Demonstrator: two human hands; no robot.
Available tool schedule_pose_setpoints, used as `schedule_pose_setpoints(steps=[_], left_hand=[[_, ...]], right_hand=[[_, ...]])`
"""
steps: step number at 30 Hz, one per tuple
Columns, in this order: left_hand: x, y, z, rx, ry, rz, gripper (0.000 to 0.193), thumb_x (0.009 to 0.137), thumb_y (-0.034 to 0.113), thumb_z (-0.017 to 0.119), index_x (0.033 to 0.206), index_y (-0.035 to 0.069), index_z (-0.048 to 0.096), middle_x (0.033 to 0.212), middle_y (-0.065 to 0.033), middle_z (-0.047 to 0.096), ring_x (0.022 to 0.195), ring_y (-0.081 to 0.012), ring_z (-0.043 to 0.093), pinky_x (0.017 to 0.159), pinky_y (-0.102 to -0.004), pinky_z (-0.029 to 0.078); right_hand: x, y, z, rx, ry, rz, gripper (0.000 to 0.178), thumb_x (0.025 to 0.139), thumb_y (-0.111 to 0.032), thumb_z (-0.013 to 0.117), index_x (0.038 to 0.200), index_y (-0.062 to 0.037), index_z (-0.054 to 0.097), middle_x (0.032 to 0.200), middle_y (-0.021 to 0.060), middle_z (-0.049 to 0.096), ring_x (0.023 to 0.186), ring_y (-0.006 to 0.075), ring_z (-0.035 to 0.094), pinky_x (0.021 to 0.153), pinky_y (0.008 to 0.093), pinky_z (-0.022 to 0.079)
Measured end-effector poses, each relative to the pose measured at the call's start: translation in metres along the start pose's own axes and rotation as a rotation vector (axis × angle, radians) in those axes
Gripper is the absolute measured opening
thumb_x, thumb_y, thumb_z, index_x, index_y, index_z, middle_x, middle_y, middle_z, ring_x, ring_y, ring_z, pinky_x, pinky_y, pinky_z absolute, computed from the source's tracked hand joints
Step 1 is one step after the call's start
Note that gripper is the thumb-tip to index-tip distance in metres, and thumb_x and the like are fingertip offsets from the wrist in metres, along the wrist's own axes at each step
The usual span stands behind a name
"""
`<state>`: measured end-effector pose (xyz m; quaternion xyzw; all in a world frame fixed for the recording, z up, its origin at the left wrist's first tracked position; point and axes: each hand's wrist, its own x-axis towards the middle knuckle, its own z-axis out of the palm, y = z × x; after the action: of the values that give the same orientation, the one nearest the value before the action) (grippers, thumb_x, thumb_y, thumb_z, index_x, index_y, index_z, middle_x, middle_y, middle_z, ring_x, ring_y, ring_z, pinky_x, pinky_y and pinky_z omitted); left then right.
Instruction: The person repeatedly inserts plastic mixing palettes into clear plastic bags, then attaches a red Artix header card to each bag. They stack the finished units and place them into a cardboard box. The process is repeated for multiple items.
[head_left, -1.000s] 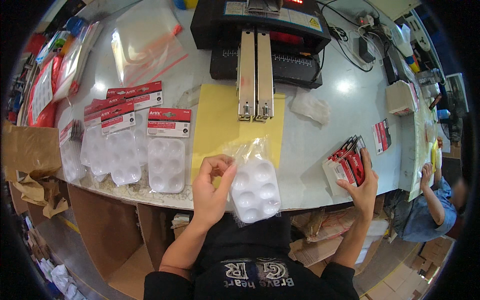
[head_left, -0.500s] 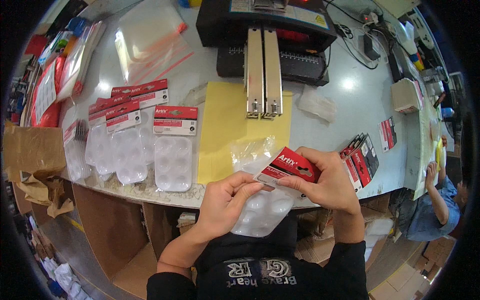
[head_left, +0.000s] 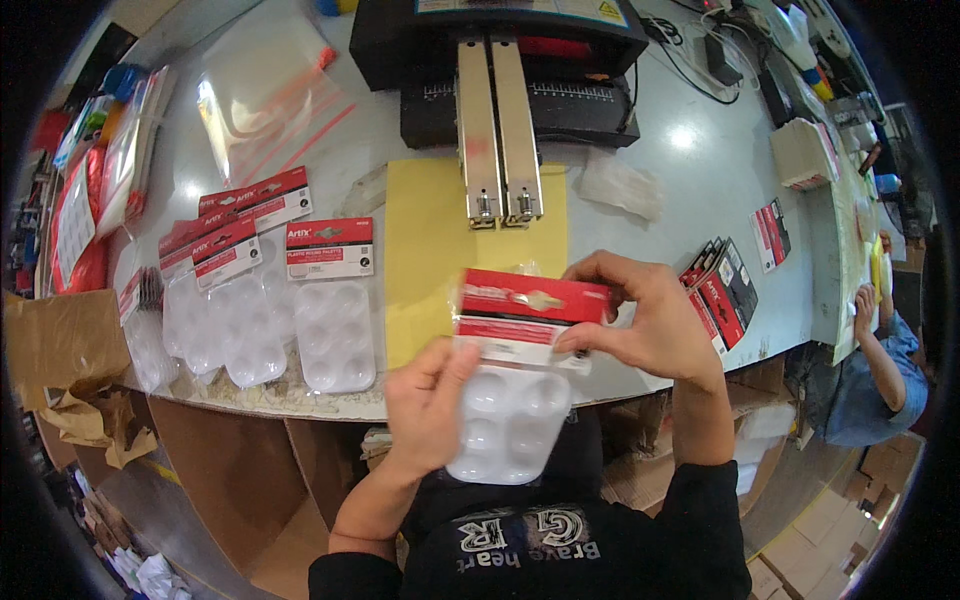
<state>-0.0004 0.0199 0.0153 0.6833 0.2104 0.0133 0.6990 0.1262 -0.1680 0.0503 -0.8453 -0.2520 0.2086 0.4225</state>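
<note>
A folded red-and-white header card [head_left: 525,330] faces up between my hands at the table's front edge. Below it hangs a white plastic paint palette [head_left: 508,425] with round wells, apparently inside a clear bag. My right hand [head_left: 655,322] pinches the card's right end between thumb and fingers. At the card's lower left corner, my left hand [head_left: 430,405] is closed on the edge of the package, slightly blurred. Left of the yellow sheet [head_left: 420,265] lies a carded palette pack [head_left: 335,335], with several overlapping packs [head_left: 240,320] beside it.
A black machine [head_left: 500,50] with two metal arms stands at the back, its arms reaching over the yellow sheet. Folded header cards [head_left: 718,300] lie at right. Clear bags [head_left: 265,95] rest at back left. A co-worker's arm [head_left: 880,345] shows at far right.
The header card has turned from a slant to nearly level, its front now facing up. My left hand has moved down slightly, and the palette hangs straighter. The whole view has shifted a little.
</note>
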Motion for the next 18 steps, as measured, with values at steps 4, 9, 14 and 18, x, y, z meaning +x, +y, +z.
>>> schedule_pose_setpoints(steps=[4,9,14,18], left_hand=[[0.007,-0.011,-0.003,-0.104,0.091,0.01,0.026,0.098,0.016,0.052,0.085,-0.004,0.062,0.076,0.0042,0.056,0.069,-0.0034,0.042,0.061,-0.0186,0.036],[0.012,-0.022,-0.003,-0.141,0.095,-0.016,0.027,0.099,0.017,0.051,0.086,-0.005,0.062,0.077,0.0031,0.058,0.071,-0.0031,0.043,0.063,-0.0185,0.037],[0.005,-0.014,-0.006,-0.038,0.061,-0.015,0.03,0.1,0.019,0.047,0.091,-0.005,0.061,0.079,0.0003,0.06,0.072,-0.0046,0.046,0.065,-0.0207,0.04],[0.022,-0.012,0.001,0.172,0.148,0.076,0.034,0.1,0.023,0.044,0.093,-0.007,0.059,0.075,-0.0082,0.061,0.069,-0.0123,0.05,0.067,-0.0267,0.042]], right_hand=[[-0.012,0.011,0.007,0.389,-0.215,0.323,0.02,0.085,-0.014,0.07,0.087,0.0059,0.07,0.074,0.0078,0.068,0.063,0.0095,0.062,0.058,0.0237,0.05],[-0.018,0.023,0.021,0.633,-0.128,0.374,0.017,0.087,-0.011,0.066,0.089,0.0063,0.068,0.074,0.0074,0.067,0.062,0.0104,0.062,0.058,0.0232,0.049],[-0.031,0.027,0.031,0.762,-0.099,0.34,0.011,0.087,-0.006,0.063,0.085,0.0049,0.064,0.07,0.005,0.063,0.06,0.0095,0.06,0.055,0.0229,0.047],[-0.015,0.028,0.046,0.945,0.045,0.434,0.011,0.087,-0.008,0.061,0.082,0.0023,0.061,0.066,0.003,0.059,0.056,0.0083,0.055,0.052,0.0222,0.043]])
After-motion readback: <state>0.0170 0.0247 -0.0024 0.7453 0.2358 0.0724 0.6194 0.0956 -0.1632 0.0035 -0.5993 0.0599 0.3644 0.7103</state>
